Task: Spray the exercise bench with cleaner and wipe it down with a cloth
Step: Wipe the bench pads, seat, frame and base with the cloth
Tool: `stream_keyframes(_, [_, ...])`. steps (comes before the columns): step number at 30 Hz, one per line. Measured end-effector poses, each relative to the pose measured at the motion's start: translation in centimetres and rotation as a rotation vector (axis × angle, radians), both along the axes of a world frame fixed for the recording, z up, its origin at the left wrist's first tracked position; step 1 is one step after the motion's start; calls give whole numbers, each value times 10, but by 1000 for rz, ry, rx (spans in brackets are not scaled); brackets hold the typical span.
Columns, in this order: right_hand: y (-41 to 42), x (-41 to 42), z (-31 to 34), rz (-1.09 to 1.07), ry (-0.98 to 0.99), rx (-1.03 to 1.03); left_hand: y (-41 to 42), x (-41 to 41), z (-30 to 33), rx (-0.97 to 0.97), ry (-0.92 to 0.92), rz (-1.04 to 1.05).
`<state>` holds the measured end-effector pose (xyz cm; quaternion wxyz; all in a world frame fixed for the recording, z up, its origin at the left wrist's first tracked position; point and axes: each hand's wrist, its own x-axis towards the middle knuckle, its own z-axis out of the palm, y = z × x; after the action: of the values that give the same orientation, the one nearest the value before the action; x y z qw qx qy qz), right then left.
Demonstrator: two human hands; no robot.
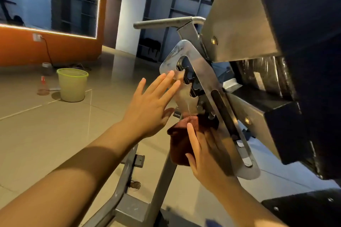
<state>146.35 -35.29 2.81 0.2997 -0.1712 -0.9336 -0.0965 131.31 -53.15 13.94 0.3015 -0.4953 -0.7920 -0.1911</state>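
Maroon cloth point(181, 140) pressed by right hand point(206, 155), left hand point(151, 105) flat.

a: bench? 
b: exercise bench point(304, 46) fills right side, black padding, seen from underneath, tilted. shiny notched metal adjuster plate point(201, 86) slants down along its grey frame.
a: cloth? 
b: dark red cloth point(181, 140), bunched, pressed against the plate's lower part, just below the notches.
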Motion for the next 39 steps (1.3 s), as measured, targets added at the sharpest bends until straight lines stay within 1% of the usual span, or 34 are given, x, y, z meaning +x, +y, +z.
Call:
stream_keyframes(1, [-2, -5, 1, 21, 56, 40, 3, -2, 0, -14, -41, -2])
stream_keyframes(2, [-12, -11, 10, 29, 78, 10, 5, -4, -1, -19, -71, -10])
stream_keyframes(3, [-19, -20, 17, 32, 120, 31, 8, -7, -1, -22, -85, -18])
stream_keyframes(5, [-36, -39, 39, 20, 151, 267, 10, -11, -2, -14, -100, -54])
stream_keyframes(6, [-41, -47, 50, 11, 161, 342, 9, -14, -4, -10, -101, -66])
stream_keyframes(8, [-40, -53, 65, 0, 175, 357, 4, -19, -7, -21, -90, -63])
stream_keyframes(10, [-32, -50, 57, 36, 205, 362, -1, -25, -9, -36, -73, -61])
stream_keyframes(12, [-17, -32, 39, 166, 260, 364, 0, -28, -10, -68, -60, -50])
stream_keyframes(13, [-8, -21, 28, 189, 284, 397, 1, -29, -12, -79, -61, -46])
stream_keyframes(15, [8, 3, 13, 102, 269, 532, 5, -28, -13, -90, -72, -38])
stream_keyframes(17, [14, 18, 4, 12, 193, 601, 6, -25, -14, -95, -49, -14])
stream_keyframes(18, [12, 20, 1, -12, 172, 582, 6, -25, -14, -99, -41, 1])
stream_keyframes(21, [-10, 2, 18, 4, 123, 412, 4, -26, -12, -96, -58, 8])
stream_keyframes(23, [-26, -23, 38, 18, 104, 417, 2, -27, -11, -70, -50, -12])
stream_keyframes(26, [-36, -53, 67, -24, 175, 458, 0, -31, -10, -47, -40, -30])
stream_keyframes(27, [-31, -54, 66, -18, 187, 452, 0, -32, -9, -55, -36, -30])
stream_keyframes(29, [-2, -43, 39, 27, 191, 478, -1, -33, -9, -67, -30, -23])
stream_keyframes(31, [17, -17, 7, -43, 105, 482, 0, -34, -11, -66, -29, -20])
stream_keyframes(32, [21, -4, -7, -70, 76, 454, 1, -34, -12, -66, -29, -20])
stream_keyframes(33, [21, 7, -16, -48, 57, 383, 3, -33, -12, -63, -29, -18])
stream_keyframes(35, [10, 16, -18, 35, 50, 243, 4, -32, -13, -50, -30, -14])
stream_keyframes(37, [-6, 5, -2, 152, 84, 186, 4, -30, -13, -48, -49, -15])
stream_keyframes(39, [-21, -22, 17, 175, 141, 166, 5, -28, -15, -34, -67, -27])
